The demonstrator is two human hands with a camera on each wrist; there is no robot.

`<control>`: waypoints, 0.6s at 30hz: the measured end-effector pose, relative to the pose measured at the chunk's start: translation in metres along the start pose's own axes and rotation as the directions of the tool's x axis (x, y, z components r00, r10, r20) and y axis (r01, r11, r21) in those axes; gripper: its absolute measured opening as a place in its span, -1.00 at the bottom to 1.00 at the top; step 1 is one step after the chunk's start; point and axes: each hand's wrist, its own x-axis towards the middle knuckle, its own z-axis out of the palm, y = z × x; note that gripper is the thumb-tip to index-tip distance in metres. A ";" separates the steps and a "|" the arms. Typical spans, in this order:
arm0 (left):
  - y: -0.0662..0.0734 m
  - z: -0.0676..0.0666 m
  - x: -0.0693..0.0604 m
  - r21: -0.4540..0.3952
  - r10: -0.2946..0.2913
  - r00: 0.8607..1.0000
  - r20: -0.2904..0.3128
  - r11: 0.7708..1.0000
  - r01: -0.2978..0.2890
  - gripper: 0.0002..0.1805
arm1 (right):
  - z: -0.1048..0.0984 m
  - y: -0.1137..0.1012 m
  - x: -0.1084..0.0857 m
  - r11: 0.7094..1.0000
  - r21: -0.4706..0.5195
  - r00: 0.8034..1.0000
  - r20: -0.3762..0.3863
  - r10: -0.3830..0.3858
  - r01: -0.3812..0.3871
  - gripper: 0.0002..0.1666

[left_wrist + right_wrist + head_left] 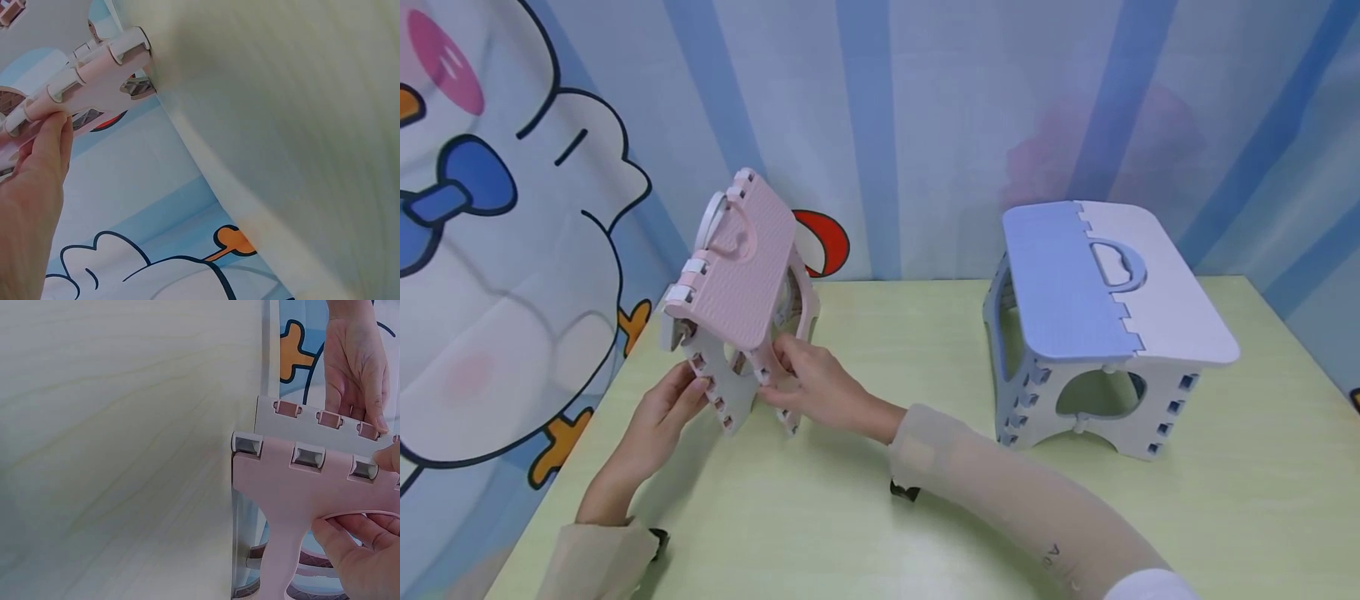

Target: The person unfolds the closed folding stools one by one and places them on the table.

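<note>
A pink and white folding stool (748, 279) stands tilted and partly folded on the left of the table, its top bent along the middle hinge with the handle at the fold. My left hand (658, 421) pinches the hinged edge of its white leg panel. On the pink leg panel (294, 487), my right hand (820, 387) grips the edge, and in the right wrist view its fingers curl through the cutout. The left wrist view shows my left fingers (53, 140) against the hinge edge; part of that hand's grip is hidden.
A blue and white folding stool (1060, 292) stands fully unfolded on the right of the pale green table (880, 517). Behind the table hangs a striped blue cloth (940, 150) with a cartoon figure on the left.
</note>
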 end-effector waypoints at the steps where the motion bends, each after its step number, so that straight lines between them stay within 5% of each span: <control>1: 0.000 0.000 0.000 0.005 -0.001 1.000 -0.001 1.000 0.001 -0.48 | 0.000 0.001 0.000 1.000 -0.009 1.000 0.001 -0.002 0.002 -0.66; 18: 0.002 -0.001 0.000 -0.009 0.007 1.000 0.021 1.000 -0.007 -0.48 | -0.009 0.002 -0.007 1.000 -0.026 1.000 0.005 0.007 -0.007 -0.64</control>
